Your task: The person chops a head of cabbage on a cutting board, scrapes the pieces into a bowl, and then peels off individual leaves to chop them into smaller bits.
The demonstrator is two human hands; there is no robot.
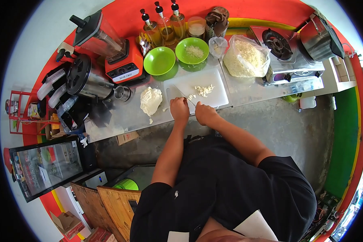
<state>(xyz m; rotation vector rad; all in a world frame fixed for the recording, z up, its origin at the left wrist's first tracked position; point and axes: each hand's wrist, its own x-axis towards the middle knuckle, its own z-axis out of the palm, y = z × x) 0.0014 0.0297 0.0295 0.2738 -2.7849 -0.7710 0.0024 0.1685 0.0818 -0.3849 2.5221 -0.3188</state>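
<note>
My right hand [206, 114] is closed around a knife [185, 95], whose blade slants up and left over the white cutting board [218, 82]. Close beside it, my left hand [180, 109] rests at the board's near edge with its fingers curled; I cannot tell what is in them. Small chopped pale pieces [204, 90] lie in a loose heap just beyond the blade. To the left of the board sits a crumpled, creamy-white lump [151, 101], with a few bits near it on the metal counter [129, 117].
Behind the board stand a green bowl [160, 61] and another green bowl [182, 56] with pale shreds. A clear bag of shreds [247, 56] sits before the gas stove [288, 66]. On the left are a red blender [125, 66] and a steel pot [88, 80]. Pump bottles [165, 30] line the back.
</note>
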